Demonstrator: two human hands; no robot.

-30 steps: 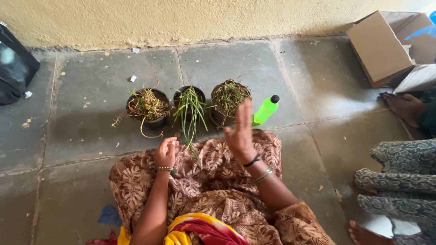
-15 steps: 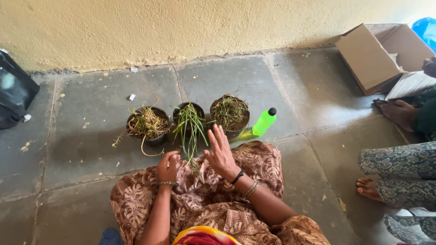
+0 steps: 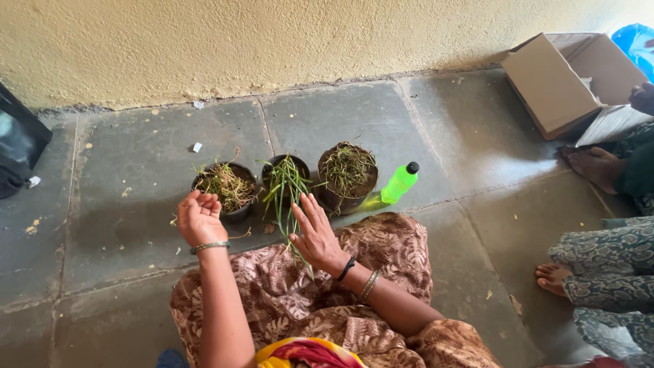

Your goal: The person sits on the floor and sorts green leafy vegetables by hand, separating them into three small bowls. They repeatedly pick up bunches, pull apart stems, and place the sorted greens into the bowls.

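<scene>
Three small dark pots stand in a row on the stone floor before me. The left pot [image 3: 235, 204] holds dry tangled stems, the middle pot [image 3: 272, 165] long green blades, the right pot [image 3: 340, 197] dry grass. My left hand [image 3: 199, 218] is raised palm up beside the left pot, fingers loosely curled, nothing visible in it. My right hand [image 3: 315, 235] hovers open, fingers spread, just below the middle pot over the drooping green blades [image 3: 286, 187]. A bright green bottle [image 3: 398, 182] with a black cap lies beside the right pot.
An open cardboard box [image 3: 555, 82] sits at the back right by the yellow wall. Another person's bare feet [image 3: 593, 163] and patterned legs [image 3: 606, 252] are at the right. A black bag [image 3: 17, 146] is at the far left. My brown patterned skirt [image 3: 340, 293] covers my lap.
My left hand rose from my lap and moved left to beside the left pot, turning palm up. My right hand dropped from upright to low over the green blades.
</scene>
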